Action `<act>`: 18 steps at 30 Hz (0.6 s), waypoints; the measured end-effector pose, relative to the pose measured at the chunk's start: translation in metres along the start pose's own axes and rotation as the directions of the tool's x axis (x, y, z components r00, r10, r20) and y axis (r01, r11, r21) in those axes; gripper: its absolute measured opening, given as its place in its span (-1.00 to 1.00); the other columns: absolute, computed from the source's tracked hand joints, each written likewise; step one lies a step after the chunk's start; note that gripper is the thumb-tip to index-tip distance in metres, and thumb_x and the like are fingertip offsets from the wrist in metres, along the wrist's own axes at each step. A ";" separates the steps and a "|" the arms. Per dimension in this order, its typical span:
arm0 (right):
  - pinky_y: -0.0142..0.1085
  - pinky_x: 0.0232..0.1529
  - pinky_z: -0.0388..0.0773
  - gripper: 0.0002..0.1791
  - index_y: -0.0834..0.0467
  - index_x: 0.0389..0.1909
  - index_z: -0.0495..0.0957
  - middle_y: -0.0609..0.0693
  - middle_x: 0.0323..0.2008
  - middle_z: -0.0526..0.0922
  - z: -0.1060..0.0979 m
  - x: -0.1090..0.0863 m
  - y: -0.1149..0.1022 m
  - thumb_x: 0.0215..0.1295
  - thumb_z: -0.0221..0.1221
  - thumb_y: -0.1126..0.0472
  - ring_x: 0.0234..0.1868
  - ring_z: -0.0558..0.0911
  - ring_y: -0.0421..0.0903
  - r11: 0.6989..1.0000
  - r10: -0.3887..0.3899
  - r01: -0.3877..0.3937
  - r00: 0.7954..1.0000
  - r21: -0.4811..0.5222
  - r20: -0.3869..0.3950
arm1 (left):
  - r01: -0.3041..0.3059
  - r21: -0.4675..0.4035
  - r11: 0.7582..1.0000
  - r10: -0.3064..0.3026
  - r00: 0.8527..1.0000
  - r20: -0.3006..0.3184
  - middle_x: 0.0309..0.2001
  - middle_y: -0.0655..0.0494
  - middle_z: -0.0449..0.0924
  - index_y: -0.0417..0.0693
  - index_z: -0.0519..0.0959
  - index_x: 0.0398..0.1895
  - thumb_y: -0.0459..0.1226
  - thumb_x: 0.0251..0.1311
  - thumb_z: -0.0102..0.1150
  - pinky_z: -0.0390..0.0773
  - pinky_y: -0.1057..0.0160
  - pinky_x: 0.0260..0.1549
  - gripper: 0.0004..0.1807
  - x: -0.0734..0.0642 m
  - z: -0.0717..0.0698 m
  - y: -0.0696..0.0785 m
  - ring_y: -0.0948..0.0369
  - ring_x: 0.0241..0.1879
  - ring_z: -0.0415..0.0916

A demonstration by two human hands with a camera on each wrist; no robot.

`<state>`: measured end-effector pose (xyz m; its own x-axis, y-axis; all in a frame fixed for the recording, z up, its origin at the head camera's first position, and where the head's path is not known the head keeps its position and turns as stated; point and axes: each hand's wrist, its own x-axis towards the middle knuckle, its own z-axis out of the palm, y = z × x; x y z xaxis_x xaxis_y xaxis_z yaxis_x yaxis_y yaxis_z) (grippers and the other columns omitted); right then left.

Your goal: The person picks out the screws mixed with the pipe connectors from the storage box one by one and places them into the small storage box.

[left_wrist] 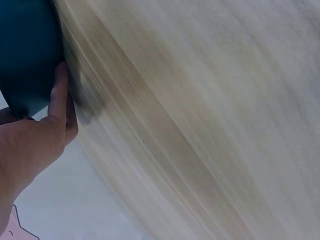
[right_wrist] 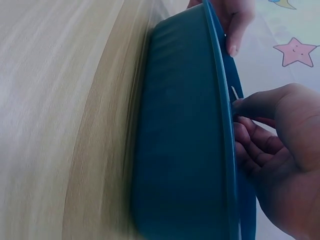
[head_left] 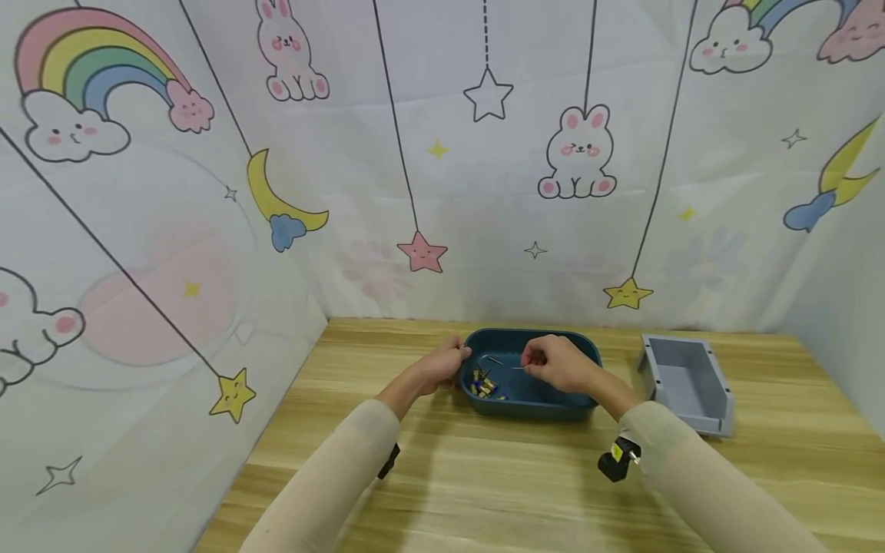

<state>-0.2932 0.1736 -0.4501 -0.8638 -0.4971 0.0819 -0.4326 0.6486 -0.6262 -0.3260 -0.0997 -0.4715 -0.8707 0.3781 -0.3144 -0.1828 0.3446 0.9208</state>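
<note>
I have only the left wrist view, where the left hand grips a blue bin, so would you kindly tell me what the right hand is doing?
Observer: The right hand is pinching a thin piece above the floor of the blue bin.
Operator: Thank you; does anything lie inside the bin?
Observer: Yes, small brass-coloured and blue pieces lie at its left end in the head view.
Operator: And is another container nearby?
Observer: Yes, a grey tray stands to the right of the bin.

Bright, diffuse light on the tabletop (head_left: 512, 491), soft shadow beside the bin (left_wrist: 30, 55), wrist views dimmer
</note>
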 end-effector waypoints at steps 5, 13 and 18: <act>-0.22 -0.26 0.54 -0.94 0.23 -0.20 0.65 -0.09 -0.35 0.62 -0.006 -0.003 0.000 0.49 0.28 0.31 -0.34 0.54 -0.15 0.999 -0.015 0.014 1.000 -0.028 -0.008 | -0.006 0.000 1.000 0.006 1.000 0.006 -0.22 -0.04 0.23 -0.04 0.18 -0.20 -0.18 0.72 -0.19 0.40 0.06 -0.34 -0.77 -0.001 0.000 0.001 0.10 -0.35 0.29; -0.21 -0.27 0.53 -0.95 0.18 -0.23 0.62 -0.08 -0.36 0.60 -0.017 -0.006 0.001 0.47 0.27 0.34 -0.35 0.52 -0.15 0.998 -0.043 0.043 0.999 -0.048 -0.008 | -0.008 -0.012 1.000 0.008 1.000 0.006 -0.24 -0.03 0.22 -0.04 0.17 -0.22 -0.19 0.73 -0.20 0.46 0.04 -0.33 -0.76 -0.003 0.001 0.004 0.11 -0.37 0.31; -0.24 -0.27 0.53 -0.91 0.15 -0.26 0.61 -0.08 -0.36 0.60 -0.020 -0.009 0.003 0.46 0.28 0.37 -0.35 0.52 -0.16 0.998 -0.043 0.043 0.999 -0.052 0.000 | -0.004 0.000 1.000 0.004 1.000 0.003 -0.24 -0.01 0.19 -0.04 0.16 -0.22 -0.18 0.73 -0.19 0.38 0.05 -0.33 -0.75 -0.003 0.001 0.002 0.11 -0.36 0.25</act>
<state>-0.2920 0.1914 -0.4375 -0.8445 -0.5244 0.1084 -0.4820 0.6562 -0.5806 -0.3231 -0.0989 -0.4688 -0.8698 0.3824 -0.3118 -0.1794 0.3435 0.9218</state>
